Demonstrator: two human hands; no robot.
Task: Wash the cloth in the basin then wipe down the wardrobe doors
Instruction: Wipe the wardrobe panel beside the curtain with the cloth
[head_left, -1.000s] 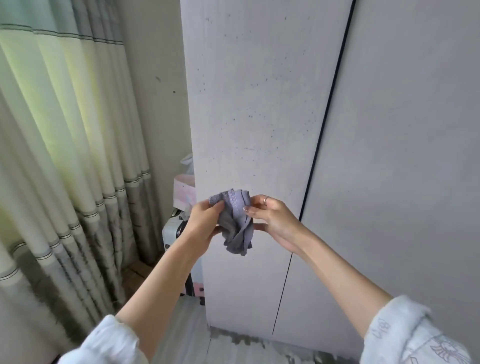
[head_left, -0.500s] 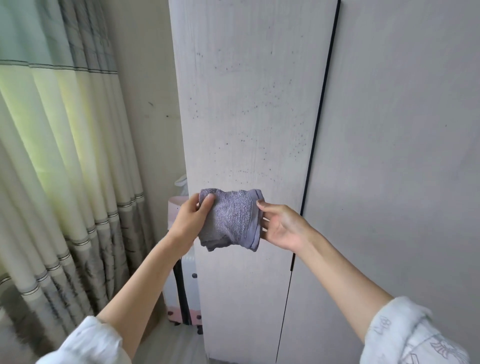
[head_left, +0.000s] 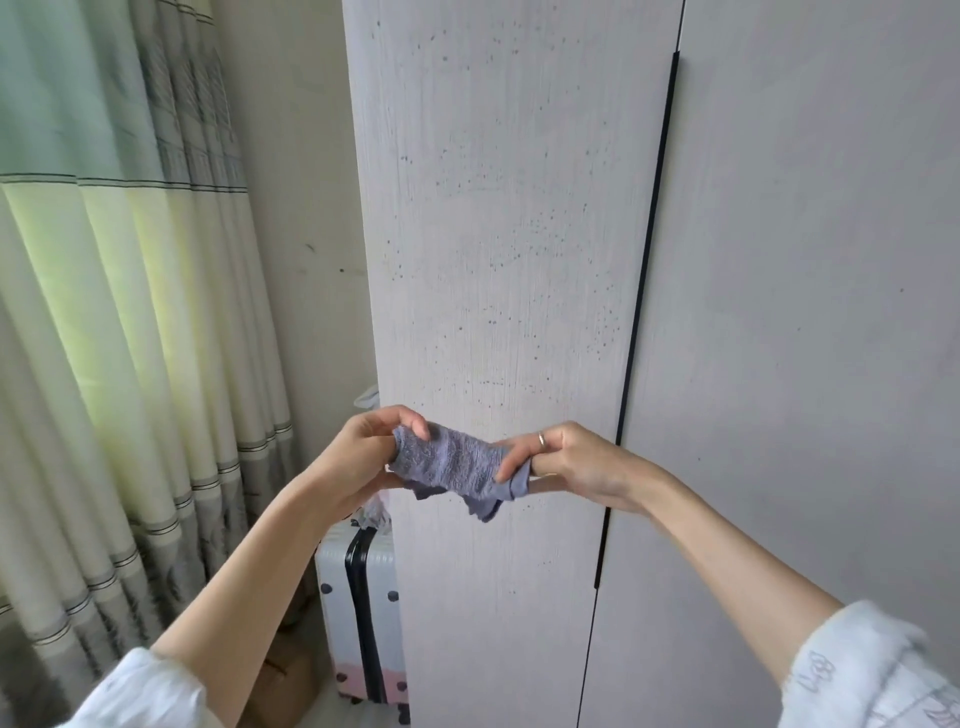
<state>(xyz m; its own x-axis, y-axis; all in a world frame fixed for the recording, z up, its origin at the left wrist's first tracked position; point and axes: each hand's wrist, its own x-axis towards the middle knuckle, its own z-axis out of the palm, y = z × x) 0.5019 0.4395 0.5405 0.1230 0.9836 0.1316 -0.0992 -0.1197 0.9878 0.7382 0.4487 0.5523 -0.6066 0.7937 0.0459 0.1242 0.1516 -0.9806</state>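
cloth (head_left: 452, 465) now bunched narrower, hands (head_left: 358, 457) pinching both ends

your left hand (head_left: 358, 457) and the door's edge hide much of the suitcase (head_left: 358, 613) at lower centre; the frame's edges cut off both sleeves.

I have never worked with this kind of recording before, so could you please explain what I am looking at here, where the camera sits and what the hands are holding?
There is no machine: a person wears one wide-angle camera on the head, looking forward and down, so you see their own arms. The left hand and the right hand each grip one end of a bluish-grey cloth, stretched between them in the air. Behind it stand the pale wardrobe doors, the left one dotted with dark specks, with a thin black strip between them. On the left hang curtains, and a suitcase stands on the floor beside the wardrobe.
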